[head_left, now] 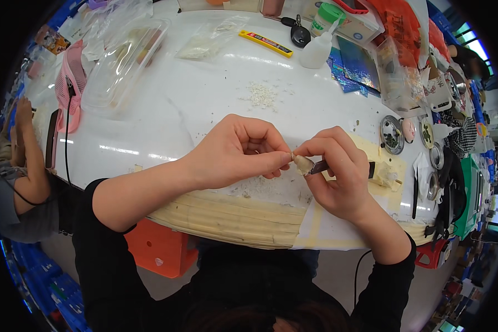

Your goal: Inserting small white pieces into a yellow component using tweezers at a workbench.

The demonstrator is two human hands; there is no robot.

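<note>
- Clear plastic box [124, 66], far left: its contents show only hazily through the plastic.
- Clear bag [199, 48], far side: pale grains inside.
- White squeeze bottle [317, 52] and green-lidded jar [326, 21], far right: close together; I cannot tell what they contain.
- Round metal tin [392, 134], right: dark green bits inside.
- Left hand [243, 148]: thumb and forefinger pinch a tiny piece [292, 157], too small to identify, above the near middle of the table.
- Right hand [340, 171]: fingers wrapped round a dark-handled tool [319, 166], its tip at a blurred beige lump [302, 164] just beside the left fingertips.
- White table [166, 99]: loose white grains [262, 95] lie heaped beyond the hands; a yellow cutter [265, 43] lies farther off.
- Room: orange stool [157, 247] under the near edge, blue crates [44, 282] near left, another person's arm [32, 166] at left.
</note>
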